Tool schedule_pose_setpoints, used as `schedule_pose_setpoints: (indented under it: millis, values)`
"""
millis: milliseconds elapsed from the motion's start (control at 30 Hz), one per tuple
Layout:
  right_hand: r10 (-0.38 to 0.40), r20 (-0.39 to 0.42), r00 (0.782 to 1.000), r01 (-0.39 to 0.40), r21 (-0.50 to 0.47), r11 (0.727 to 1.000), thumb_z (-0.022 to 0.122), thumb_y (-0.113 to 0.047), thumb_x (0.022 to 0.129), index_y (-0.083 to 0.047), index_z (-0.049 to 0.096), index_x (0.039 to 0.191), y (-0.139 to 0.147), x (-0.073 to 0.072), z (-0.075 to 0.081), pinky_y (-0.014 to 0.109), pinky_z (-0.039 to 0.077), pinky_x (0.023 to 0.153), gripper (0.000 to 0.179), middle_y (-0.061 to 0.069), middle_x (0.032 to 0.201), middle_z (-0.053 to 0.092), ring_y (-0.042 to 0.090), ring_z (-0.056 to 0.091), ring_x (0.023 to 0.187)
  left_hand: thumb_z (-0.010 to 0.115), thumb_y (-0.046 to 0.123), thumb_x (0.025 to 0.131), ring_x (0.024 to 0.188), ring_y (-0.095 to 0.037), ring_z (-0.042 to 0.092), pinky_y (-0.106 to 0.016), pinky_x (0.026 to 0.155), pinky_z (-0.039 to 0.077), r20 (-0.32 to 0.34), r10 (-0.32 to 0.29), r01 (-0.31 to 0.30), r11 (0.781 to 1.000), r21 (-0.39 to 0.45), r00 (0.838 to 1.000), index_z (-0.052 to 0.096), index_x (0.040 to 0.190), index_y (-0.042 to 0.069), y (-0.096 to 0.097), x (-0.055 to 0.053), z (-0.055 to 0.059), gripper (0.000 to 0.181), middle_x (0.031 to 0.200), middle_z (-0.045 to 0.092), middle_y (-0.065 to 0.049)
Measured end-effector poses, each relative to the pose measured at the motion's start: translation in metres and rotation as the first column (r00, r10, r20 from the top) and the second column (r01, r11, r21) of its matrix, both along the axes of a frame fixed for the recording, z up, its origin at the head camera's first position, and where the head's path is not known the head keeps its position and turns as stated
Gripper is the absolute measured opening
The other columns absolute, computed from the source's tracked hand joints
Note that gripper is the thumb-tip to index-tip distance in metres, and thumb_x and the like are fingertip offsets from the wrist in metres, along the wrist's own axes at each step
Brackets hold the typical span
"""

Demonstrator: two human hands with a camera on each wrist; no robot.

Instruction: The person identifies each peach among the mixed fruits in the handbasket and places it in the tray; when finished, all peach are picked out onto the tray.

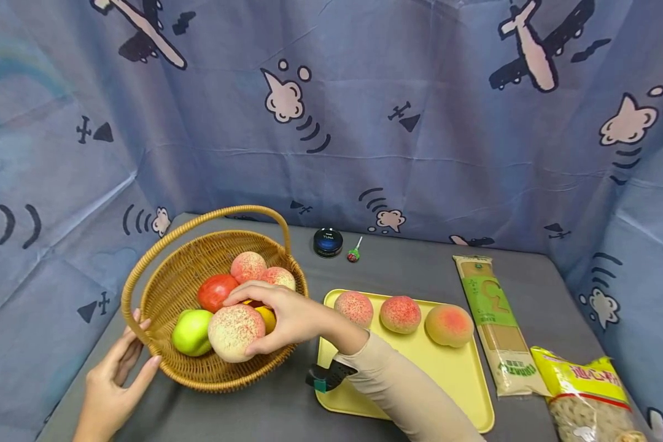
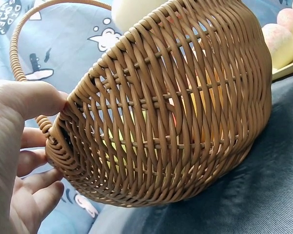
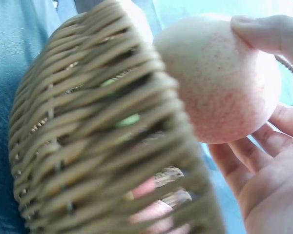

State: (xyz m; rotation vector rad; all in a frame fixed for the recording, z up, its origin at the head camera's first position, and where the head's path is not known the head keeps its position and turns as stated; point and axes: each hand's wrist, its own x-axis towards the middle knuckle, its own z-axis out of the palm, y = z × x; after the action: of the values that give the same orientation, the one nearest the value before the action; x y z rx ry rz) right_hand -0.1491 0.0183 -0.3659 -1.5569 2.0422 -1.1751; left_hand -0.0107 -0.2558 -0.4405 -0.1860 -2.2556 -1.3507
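Gripping a large, pale peach point(image 1: 236, 333) freckled with red, the right hand point(image 1: 290, 313) holds it over the mouth of a wicker basket point(image 1: 221, 385), while the left hand point(image 1: 110, 377) is clamped on the basket's rim, thumb apart from fingers. "TUNA" reads on the lid of a round, dark tin point(image 1: 328, 242); smaller print above it is too fine to read. Green print with a large curved figure covers a flat, clear-windowed noodle packet point(image 1: 494, 319). Beside its lower end, a yellow-topped plastic pasta bag point(image 1: 591, 393) bears red characters, 心 and 粉 the clearest; the bottom frame edge cuts it off. Woven canes and an arched, wrapped handle form the basket, which contains a glossy red fruit point(image 1: 217, 291), a smooth green apple point(image 1: 192, 333), two speckled peaches point(image 1: 248, 267) and a yellow-orange fruit point(image 1: 267, 320) mostly hidden by the right hand. A smooth yellow tray point(image 1: 461, 377), partly covered by the beige sleeve point(image 1: 403, 387), carries three peaches point(image 1: 400, 314) on the grey bench point(image 1: 215, 417). Near the tin lies a lollipop point(image 1: 354, 253), its wrapper unreadable. Motion blurs the weave in the right wrist view.
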Motion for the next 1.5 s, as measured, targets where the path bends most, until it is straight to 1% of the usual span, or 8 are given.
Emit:
schedule_pose_setpoints:
  millis: [200, 267, 567, 833, 1000, 1167, 1333, 1500]
  values:
    - [-0.092, -0.034, 0.995, 0.085, -0.171, 0.982, 0.085, -0.016, 0.068, -0.008, 0.053, 0.129, 0.027, 0.003, 0.000, 0.030, 0.047, 0.104, 0.069, 0.005, 0.130, 0.053, 0.015, 0.044, 0.125, 0.062, -0.027, 0.072, 0.137, -0.007, 0.037, -0.008, 0.102, 0.039, 0.006, -0.004, 0.004, 1.000, -0.002, 1.000, 0.046, 0.135, -0.009, -0.001, 0.000, -0.001, 0.067, 0.150, 0.036, -0.017]
    - [-0.106, -0.006, 0.994, 0.102, -0.216, 0.971, 0.086, -0.011, 0.067, -0.005, 0.053, 0.129, 0.038, 0.004, 0.000, 0.032, 0.048, 0.103, 0.070, 0.008, 0.130, 0.053, 0.018, 0.044, 0.124, 0.063, -0.027, 0.072, 0.137, -0.006, 0.037, -0.008, 0.102, 0.039, 0.010, -0.003, 0.003, 1.000, -0.003, 1.000, 0.046, 0.135, -0.009, -0.002, 0.000, -0.002, 0.068, 0.150, 0.035, -0.017]
    - [-0.204, 0.150, 0.967, 0.244, -0.335, 0.910, 0.084, 0.002, 0.066, 0.001, 0.051, 0.128, 0.092, 0.016, -0.009, 0.033, 0.049, 0.103, 0.070, 0.018, 0.129, 0.048, 0.021, 0.049, 0.119, 0.063, -0.029, 0.070, 0.135, -0.007, 0.039, -0.009, 0.103, 0.039, -0.041, -0.029, 0.029, 1.000, -0.001, 0.999, 0.047, 0.133, -0.011, -0.004, -0.002, -0.007, 0.068, 0.149, 0.035, -0.020]
    - [-0.289, 0.163, 0.943, 0.330, -0.375, 0.866, 0.081, 0.008, 0.066, 0.005, 0.048, 0.132, 0.132, 0.033, -0.031, 0.026, 0.045, 0.107, 0.073, 0.021, 0.130, 0.048, 0.020, 0.048, 0.124, 0.063, -0.028, 0.070, 0.135, -0.006, 0.040, -0.008, 0.102, 0.040, -0.029, -0.021, 0.021, 1.000, 0.000, 0.999, 0.047, 0.133, -0.010, -0.004, -0.001, -0.005, 0.068, 0.149, 0.036, -0.018]
    - [-0.367, 0.188, 0.911, 0.412, -0.344, 0.844, 0.079, 0.010, 0.067, 0.005, 0.047, 0.132, 0.150, 0.050, -0.052, 0.021, 0.045, 0.105, 0.072, 0.021, 0.130, 0.050, 0.015, 0.048, 0.124, 0.063, -0.028, 0.070, 0.135, -0.008, 0.039, -0.009, 0.102, 0.040, -0.039, -0.026, 0.026, 1.000, -0.002, 0.999, 0.047, 0.133, -0.010, -0.005, -0.003, -0.005, 0.067, 0.149, 0.037, -0.018]
    - [-0.451, 0.210, 0.868, 0.493, -0.252, 0.833, 0.080, 0.003, 0.070, 0.001, 0.050, 0.130, 0.158, 0.061, -0.070, 0.018, 0.048, 0.100, 0.067, 0.017, 0.128, 0.052, 0.011, 0.050, 0.120, 0.064, -0.028, 0.070, 0.136, -0.008, 0.039, -0.009, 0.102, 0.040, -0.041, -0.029, 0.029, 1.000, -0.005, 0.999, 0.048, 0.133, -0.010, -0.007, -0.004, -0.006, 0.067, 0.149, 0.036, -0.019]
    - [-0.529, 0.174, 0.831, 0.553, -0.141, 0.821, 0.083, -0.011, 0.072, -0.007, 0.054, 0.128, 0.159, 0.068, -0.084, 0.019, 0.050, 0.094, 0.064, 0.013, 0.127, 0.055, 0.007, 0.051, 0.118, 0.064, -0.028, 0.069, 0.136, -0.009, 0.039, -0.010, 0.102, 0.040, -0.046, -0.032, 0.032, 0.999, -0.008, 0.998, 0.048, 0.132, -0.011, -0.006, -0.003, -0.006, 0.067, 0.148, 0.037, -0.020]
    - [-0.566, 0.119, 0.816, 0.576, -0.078, 0.814, 0.085, -0.021, 0.071, -0.012, 0.057, 0.126, 0.159, 0.071, -0.092, 0.023, 0.053, 0.091, 0.062, 0.008, 0.125, 0.057, 0.008, 0.053, 0.115, 0.063, -0.028, 0.070, 0.136, -0.008, 0.039, -0.009, 0.102, 0.040, -0.025, -0.022, 0.022, 1.000, -0.002, 0.999, 0.048, 0.133, -0.010, -0.005, -0.002, -0.005, 0.067, 0.149, 0.037, -0.018]
